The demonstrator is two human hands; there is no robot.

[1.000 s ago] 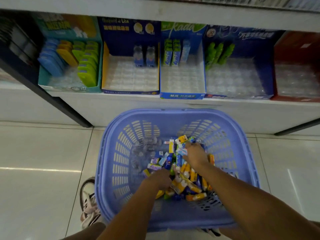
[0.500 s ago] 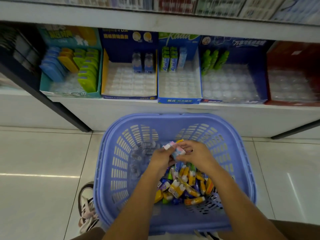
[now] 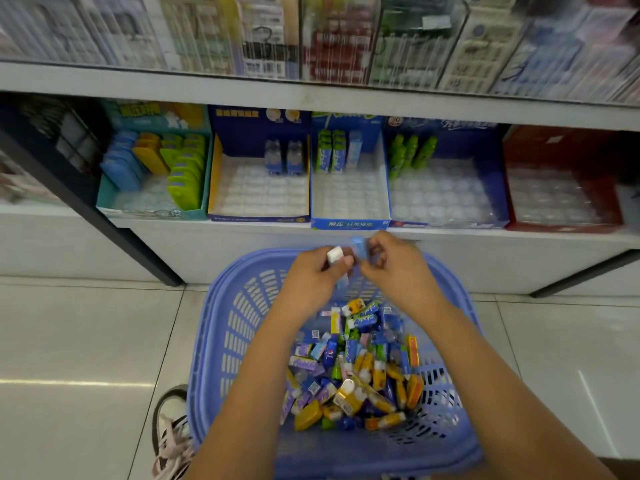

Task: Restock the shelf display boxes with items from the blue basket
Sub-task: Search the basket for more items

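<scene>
The blue basket [image 3: 214, 341] sits on the tiled floor [image 3: 69, 341] right under the shelf [image 3: 242, 251]. A heap of small packs [image 3: 353, 375], yellow, blue, green and purple, is piled toward its near right corner. Both hands are up over the basket's far rim, nearly touching each other. The left hand [image 3: 311, 282] has its fingers curled round a white-ended pack [image 3: 335, 253]. The right hand [image 3: 398, 271] pinches a light blue pack [image 3: 358, 243] between thumb and fingertips.

Five display boxes stand in a row along the shelf's front edge:
- The teal box [image 3: 149, 213] at the left holds flat blue, yellow and green cases.
- The navy box [image 3: 259, 218] has two small bottles [image 3: 284, 161] against its back wall, with a white moulded tray in front of them.
- The blue-and-white box [image 3: 349, 224] has green packs [image 3: 330, 155] and one pale pack at its back.
- The next blue box [image 3: 446, 225] has green bottles [image 3: 410, 154] in its back left corner.
- The red box [image 3: 561, 227] at the right shows a clear tray.

Above, blurred cartons stand behind a clear panel, and a laced shoe [image 3: 173, 431] is beside the basket's near left corner
</scene>
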